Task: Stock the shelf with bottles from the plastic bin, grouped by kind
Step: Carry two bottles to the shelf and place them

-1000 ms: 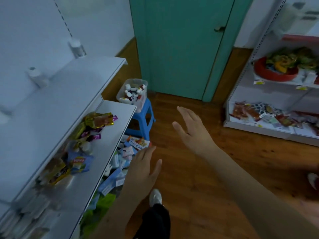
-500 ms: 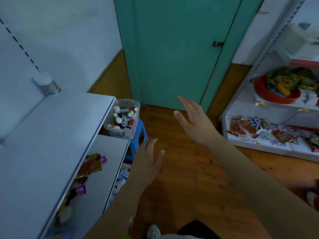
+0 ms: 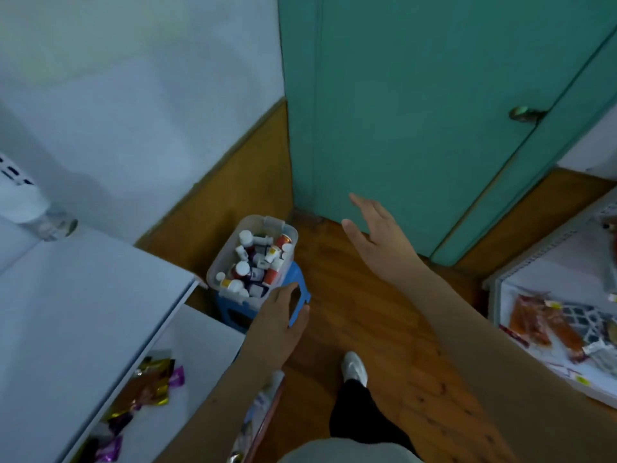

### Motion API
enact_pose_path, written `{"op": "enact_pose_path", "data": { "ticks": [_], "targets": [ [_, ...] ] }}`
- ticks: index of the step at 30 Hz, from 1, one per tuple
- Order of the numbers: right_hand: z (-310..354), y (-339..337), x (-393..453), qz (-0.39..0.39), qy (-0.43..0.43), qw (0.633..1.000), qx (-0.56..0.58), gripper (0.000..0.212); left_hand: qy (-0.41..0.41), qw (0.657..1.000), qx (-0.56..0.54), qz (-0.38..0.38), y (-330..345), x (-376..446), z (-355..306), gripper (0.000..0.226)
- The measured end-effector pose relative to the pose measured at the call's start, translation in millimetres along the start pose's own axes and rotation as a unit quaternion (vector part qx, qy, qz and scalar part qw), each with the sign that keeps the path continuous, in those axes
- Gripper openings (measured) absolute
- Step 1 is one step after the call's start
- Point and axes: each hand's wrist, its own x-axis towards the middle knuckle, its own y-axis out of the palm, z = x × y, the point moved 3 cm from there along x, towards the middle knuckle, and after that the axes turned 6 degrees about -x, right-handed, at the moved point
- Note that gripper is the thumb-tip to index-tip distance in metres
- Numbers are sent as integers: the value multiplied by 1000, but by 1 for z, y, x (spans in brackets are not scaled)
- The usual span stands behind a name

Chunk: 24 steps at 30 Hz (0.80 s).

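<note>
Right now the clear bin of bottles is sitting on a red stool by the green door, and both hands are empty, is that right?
Not quite: the stool under the bin of bottles is blue, not red, as the head view shows. The rest holds: it stands by the green door, and the left hand and right hand hold nothing.

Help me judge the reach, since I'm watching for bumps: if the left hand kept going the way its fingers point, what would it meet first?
Probably the plastic bin of bottles on the blue stool; the left hand points at its near end, though depth is unclear.
</note>
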Motion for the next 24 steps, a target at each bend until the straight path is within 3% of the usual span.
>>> {"op": "enact_pose_path", "data": {
  "ticks": [4, 11, 17, 24],
  "targets": [
    [-41, 4, 95, 58, -38, 998, 7, 62, -59, 998, -27, -17, 9, 66, -6, 56],
    [-56, 24, 237, 131, -141, 981, 10, 56, -180, 982, -22, -50, 4, 139, 6, 50],
    [-40, 89, 305, 230, -225, 947, -18, 58, -254, 963, -13, -92, -1, 154, 39, 41],
    [-23, 152, 365, 320, -278, 901, -90, 53, -355, 922, -86, -131, -2, 195, 95, 37]
  ]
}}
